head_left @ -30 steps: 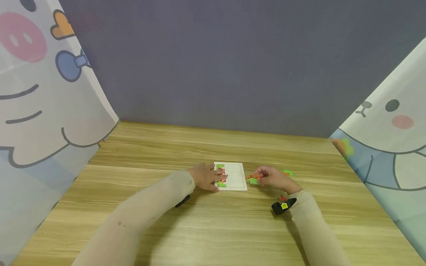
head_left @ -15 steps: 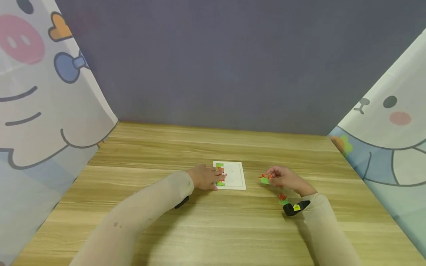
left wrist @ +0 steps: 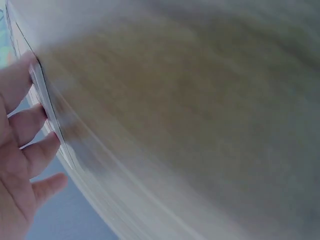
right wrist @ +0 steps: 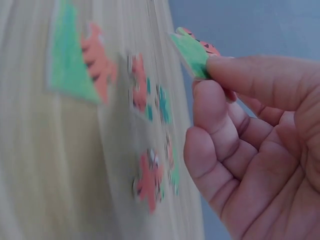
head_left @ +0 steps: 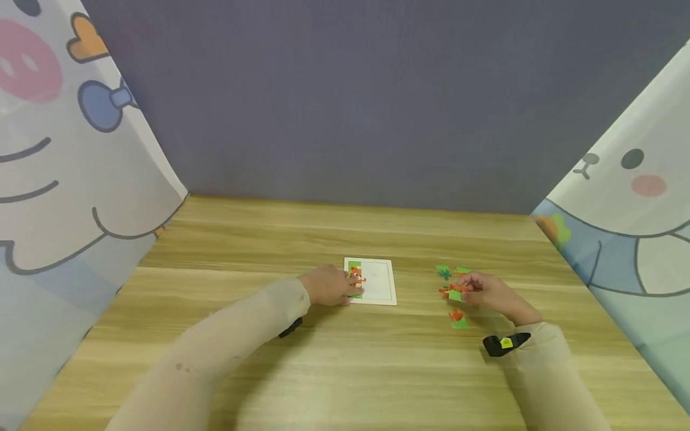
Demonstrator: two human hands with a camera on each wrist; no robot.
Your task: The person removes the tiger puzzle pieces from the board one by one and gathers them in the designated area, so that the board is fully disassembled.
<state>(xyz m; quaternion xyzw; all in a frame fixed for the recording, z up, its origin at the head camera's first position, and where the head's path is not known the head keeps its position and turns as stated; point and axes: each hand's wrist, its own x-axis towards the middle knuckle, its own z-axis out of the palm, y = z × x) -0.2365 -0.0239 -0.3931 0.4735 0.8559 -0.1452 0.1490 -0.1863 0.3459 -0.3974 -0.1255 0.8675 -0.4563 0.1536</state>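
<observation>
My left hand (head_left: 326,285) rests on the left side of a white puzzle board (head_left: 380,281), fingers reaching over a strip of fitted pieces (head_left: 355,270) with an orange animal on green. In the left wrist view the fingers (left wrist: 42,155) lie along the board's edge, fairly straight. Over to the right, my right hand (head_left: 498,297) pinches a green and orange puzzle piece (right wrist: 192,52) between thumb and fingers, raised off the table in the right wrist view. Below it lie several loose pieces, among them a green one with orange stripes (right wrist: 70,60) and a teal one (right wrist: 163,105).
The wood-grain table (head_left: 334,371) spreads around the board. A dark grey panel (head_left: 345,108) stands behind it, with cartoon-printed cloths at the left (head_left: 97,173) and right (head_left: 647,239). A black wrist strap (head_left: 498,344) sits at the right sleeve.
My right hand has moved right, away from the board, with the piece still pinched, and is now among the loose pieces. The left hand stays on the board, its fingers shifted slightly.
</observation>
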